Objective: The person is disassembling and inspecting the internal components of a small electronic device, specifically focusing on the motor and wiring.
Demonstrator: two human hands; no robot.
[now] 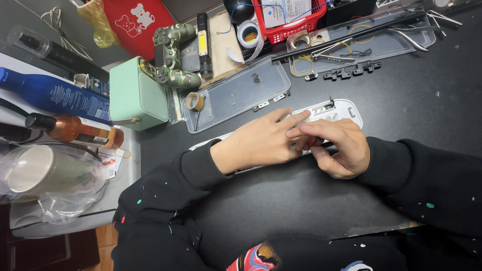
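The long white plastic casing (337,111) lies across the black mat (411,100), opened, inner ribs bare. The right hand (335,146) pinches a slim dark tool at it; the left hand (261,143) lies flat, fingers extended, pressing the casing down. A clear lid (236,95) holding tape lies just beyond, so disassembly looks begun, work inside unfinished.

Both hands, left (261,143) and right (335,145), on a long white casing (337,111) (dark desk (427,100) beneath).
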